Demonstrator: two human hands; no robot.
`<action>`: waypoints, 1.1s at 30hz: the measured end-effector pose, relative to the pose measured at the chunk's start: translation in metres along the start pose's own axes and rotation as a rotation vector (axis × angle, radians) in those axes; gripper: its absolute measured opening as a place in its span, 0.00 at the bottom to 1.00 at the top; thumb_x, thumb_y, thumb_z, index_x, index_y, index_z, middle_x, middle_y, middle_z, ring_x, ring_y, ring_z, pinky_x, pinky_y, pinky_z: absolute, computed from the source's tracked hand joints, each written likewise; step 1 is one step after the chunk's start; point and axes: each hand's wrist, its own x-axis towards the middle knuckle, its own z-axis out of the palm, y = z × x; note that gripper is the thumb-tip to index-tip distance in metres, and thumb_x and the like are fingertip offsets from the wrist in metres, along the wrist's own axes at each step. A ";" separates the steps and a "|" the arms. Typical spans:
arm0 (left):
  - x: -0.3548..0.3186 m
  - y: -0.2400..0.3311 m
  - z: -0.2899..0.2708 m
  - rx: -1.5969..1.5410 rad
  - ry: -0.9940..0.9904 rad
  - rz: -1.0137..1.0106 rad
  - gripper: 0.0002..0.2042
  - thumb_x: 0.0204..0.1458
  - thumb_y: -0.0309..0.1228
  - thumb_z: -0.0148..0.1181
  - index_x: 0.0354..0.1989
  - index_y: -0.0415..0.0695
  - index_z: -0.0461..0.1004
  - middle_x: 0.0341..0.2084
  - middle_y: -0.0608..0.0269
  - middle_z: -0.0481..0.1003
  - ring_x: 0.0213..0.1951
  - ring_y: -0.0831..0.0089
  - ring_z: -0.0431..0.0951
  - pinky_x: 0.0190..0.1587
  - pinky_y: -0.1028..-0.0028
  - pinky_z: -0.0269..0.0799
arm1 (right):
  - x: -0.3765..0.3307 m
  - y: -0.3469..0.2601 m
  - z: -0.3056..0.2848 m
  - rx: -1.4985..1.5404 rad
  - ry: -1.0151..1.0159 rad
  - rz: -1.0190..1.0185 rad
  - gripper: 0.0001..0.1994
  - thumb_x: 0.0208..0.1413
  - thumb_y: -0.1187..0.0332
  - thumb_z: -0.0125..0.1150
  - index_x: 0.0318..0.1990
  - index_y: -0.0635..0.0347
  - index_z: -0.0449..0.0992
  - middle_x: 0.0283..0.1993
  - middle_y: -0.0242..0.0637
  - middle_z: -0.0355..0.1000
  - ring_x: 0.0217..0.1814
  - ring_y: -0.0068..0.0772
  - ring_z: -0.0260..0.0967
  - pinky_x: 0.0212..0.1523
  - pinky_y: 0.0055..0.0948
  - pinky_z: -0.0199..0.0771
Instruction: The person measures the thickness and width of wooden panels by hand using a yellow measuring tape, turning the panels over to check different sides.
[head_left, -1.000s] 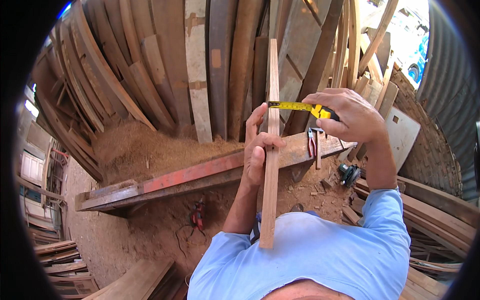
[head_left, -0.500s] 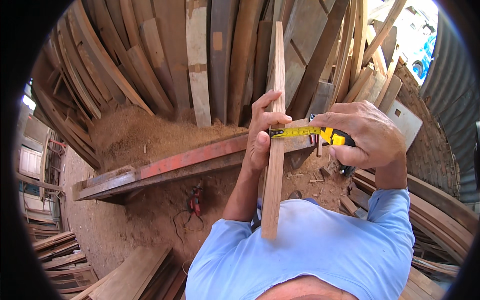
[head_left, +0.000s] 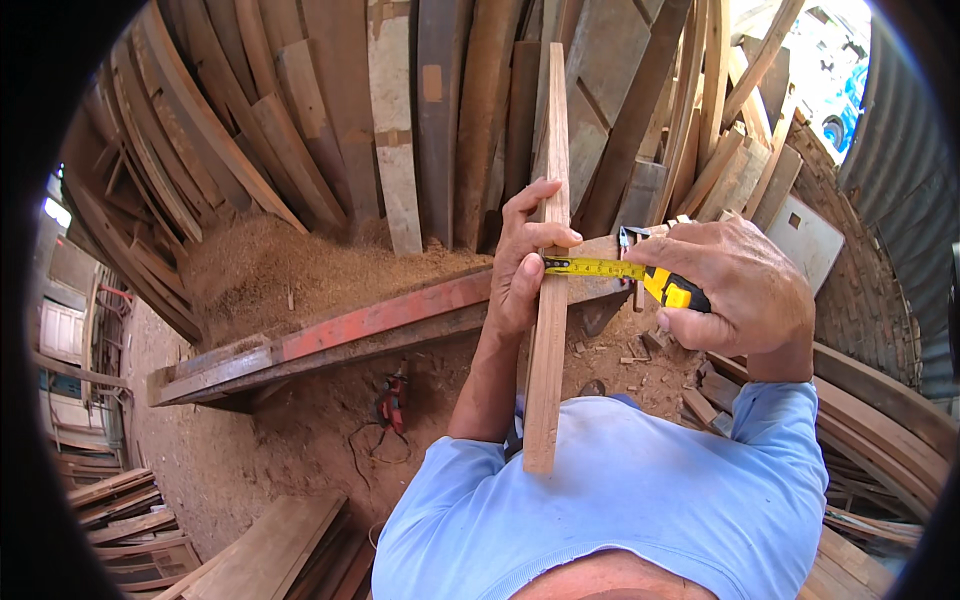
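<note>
Above desk: left hand, fingers curled round wooden strip; right hand, fingers closed on tape measure, yellow blade across strip.

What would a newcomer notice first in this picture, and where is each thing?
Probably the bright yellow tape measure in the right hand, right of centre, its blade reaching to the long wooden strip held in the left hand. Next, the eye may fall on the red stripe along the slanting bench, left of centre, and the tall boards standing across the top.
</note>
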 end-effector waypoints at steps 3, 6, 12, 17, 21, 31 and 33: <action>0.000 -0.001 0.000 -0.012 -0.003 -0.003 0.22 0.62 0.48 0.43 0.42 0.45 0.79 0.63 0.44 0.63 0.66 0.56 0.59 0.68 0.57 0.50 | 0.000 0.002 0.001 0.006 -0.008 -0.007 0.31 0.43 0.52 0.59 0.54 0.61 0.77 0.44 0.48 0.77 0.44 0.51 0.75 0.43 0.42 0.69; 0.000 0.000 0.000 -0.019 -0.002 -0.012 0.22 0.62 0.48 0.43 0.42 0.45 0.79 0.63 0.44 0.63 0.66 0.56 0.59 0.67 0.57 0.51 | 0.002 0.010 0.009 0.022 0.092 -0.122 0.31 0.43 0.55 0.60 0.55 0.61 0.76 0.32 0.48 0.74 0.34 0.51 0.74 0.34 0.45 0.69; 0.000 0.000 -0.002 -0.017 0.001 -0.025 0.22 0.61 0.48 0.43 0.42 0.45 0.79 0.63 0.44 0.63 0.66 0.56 0.59 0.66 0.58 0.52 | 0.003 0.010 0.007 0.040 0.061 -0.092 0.31 0.43 0.54 0.59 0.54 0.63 0.77 0.35 0.50 0.76 0.37 0.51 0.76 0.38 0.44 0.71; 0.000 0.002 -0.001 -0.012 0.000 -0.035 0.22 0.61 0.49 0.43 0.42 0.46 0.79 0.63 0.45 0.63 0.66 0.56 0.59 0.66 0.58 0.52 | 0.004 0.013 0.008 0.052 0.019 -0.058 0.31 0.43 0.52 0.59 0.53 0.65 0.77 0.38 0.50 0.77 0.39 0.52 0.76 0.41 0.43 0.73; 0.000 0.000 -0.002 -0.018 -0.005 -0.030 0.21 0.61 0.49 0.43 0.42 0.47 0.79 0.63 0.46 0.63 0.66 0.57 0.59 0.66 0.58 0.52 | 0.004 0.013 0.008 0.051 0.018 -0.052 0.32 0.44 0.51 0.58 0.53 0.65 0.77 0.39 0.51 0.77 0.39 0.52 0.76 0.41 0.43 0.73; 0.001 0.001 0.000 -0.019 -0.010 -0.027 0.21 0.61 0.48 0.42 0.42 0.46 0.79 0.64 0.46 0.63 0.67 0.56 0.58 0.67 0.57 0.51 | 0.004 0.020 0.018 0.066 0.154 -0.196 0.30 0.44 0.55 0.60 0.54 0.64 0.77 0.29 0.51 0.76 0.30 0.49 0.77 0.30 0.42 0.72; 0.001 0.001 0.000 -0.012 -0.009 -0.026 0.21 0.61 0.48 0.42 0.42 0.46 0.78 0.64 0.45 0.63 0.67 0.55 0.58 0.67 0.57 0.50 | 0.004 0.018 0.015 0.064 0.080 -0.105 0.32 0.45 0.51 0.58 0.54 0.64 0.77 0.38 0.51 0.77 0.38 0.50 0.77 0.38 0.43 0.72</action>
